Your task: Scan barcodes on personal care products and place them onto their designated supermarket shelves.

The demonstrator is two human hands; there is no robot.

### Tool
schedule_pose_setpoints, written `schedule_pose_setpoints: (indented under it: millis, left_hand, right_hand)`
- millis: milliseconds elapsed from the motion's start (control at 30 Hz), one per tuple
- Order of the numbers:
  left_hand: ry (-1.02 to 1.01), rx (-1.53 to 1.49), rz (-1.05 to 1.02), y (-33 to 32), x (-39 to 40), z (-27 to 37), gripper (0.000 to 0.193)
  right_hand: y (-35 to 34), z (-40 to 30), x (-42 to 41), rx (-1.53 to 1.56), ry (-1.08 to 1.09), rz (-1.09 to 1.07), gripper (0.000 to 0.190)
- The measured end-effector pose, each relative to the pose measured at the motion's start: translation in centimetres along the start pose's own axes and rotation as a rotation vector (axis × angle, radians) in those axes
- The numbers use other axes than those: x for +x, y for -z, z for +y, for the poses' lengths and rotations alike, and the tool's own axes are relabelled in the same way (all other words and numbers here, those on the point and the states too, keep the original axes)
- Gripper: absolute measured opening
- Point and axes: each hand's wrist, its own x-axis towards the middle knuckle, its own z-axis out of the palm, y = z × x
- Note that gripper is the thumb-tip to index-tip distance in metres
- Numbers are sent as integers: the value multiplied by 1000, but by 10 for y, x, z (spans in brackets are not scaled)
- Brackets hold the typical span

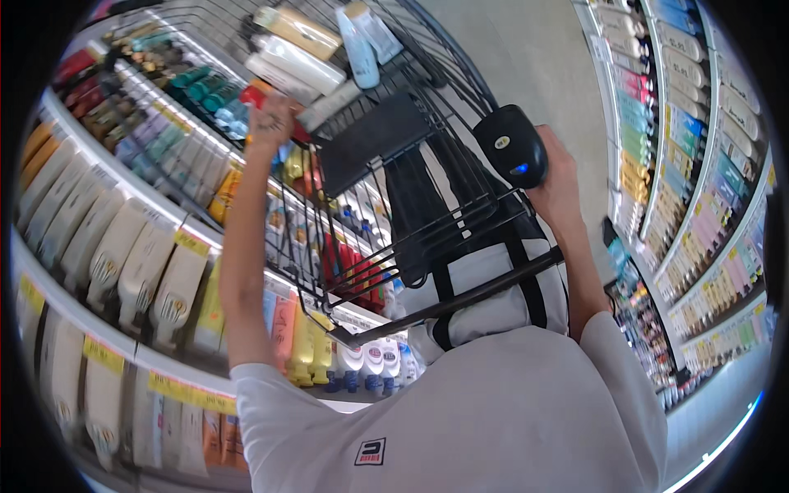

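Observation:
My left hand [271, 120] is over the left side of a black wire shopping cart [357, 271], fingers curled and blurred. A red item [253, 95] shows at its fingertips, and more red shows beside the wrist; whether the fingers hold it is unclear. My right hand [558, 179] wraps the right side of a black rounded device [508, 151] with a blue light, at the cart's near right corner. Its fingertips are hidden behind the device. In the cart basket lie a white bottle [299, 65], a gold-toned bottle [302, 31], a pale blue bottle [359, 52] and a whitish tube [377, 34].
Shelves of bottles [129, 259] with yellow price tags [191, 241] rise close along the left. More stocked shelves [684, 148] stand across the grey aisle floor [530, 43] on the right. A white fabric piece with black straps [481, 277] is beneath the cart's black bar [456, 299].

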Motion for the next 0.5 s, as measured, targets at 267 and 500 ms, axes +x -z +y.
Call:
schedule_pose_setpoints:
  millis: [267,500]
  left_hand:
    - [-193,586,-515,10,84,4,35]
    - [-248,540,-440,-52,62,-47,31]
  right_hand:
    - [3,-3,4,-20,-199,-17,31]
    - [1,-14,13,45,-162,-14,33]
